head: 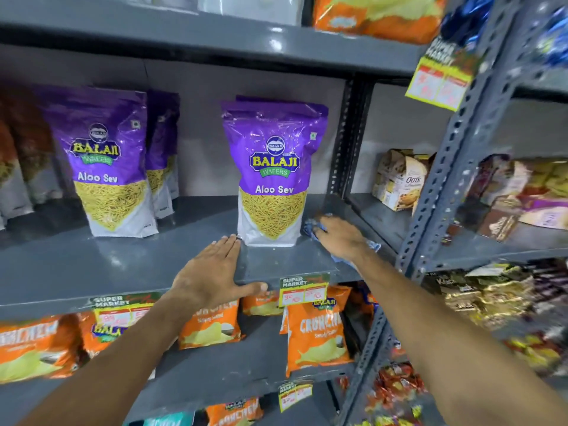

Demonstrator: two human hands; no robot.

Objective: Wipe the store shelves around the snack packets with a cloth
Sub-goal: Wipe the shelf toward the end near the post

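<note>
**Cloth working the shelf corner beside the right-hand packet**

At nine o'clock on the grey shelf (pixel 92 265) stands a purple Aloo Sev packet (pixel 112 167), upright, with more packets ranked behind it. Between it and the next one lies a bare stretch of shelf, the widest open room here for a sweeping stroke.

The left hand (pixel 212 272) lies flat on the shelf at about six o'clock, fingers (pixel 229 244) spread wide and holding nothing, the tips just beside the lower left corner of the centre packet (pixel 272 176); whether they touch it I cannot tell. The thumb hooks over the shelf's front lip. It looks placed to steady the packet, or the body.

At three o'clock of that packet the right hand (pixel 341 238) presses the blue cloth (pixel 313 227) onto the shelf, fingers curled down over it, cloth bunched close against the packet's right side. The room here is tight: packet on one side, the perforated upright (pixel 350 133) on the other, and the front edge near the wrist. Short strokes front to back would suit, lest the packet tip.
</note>
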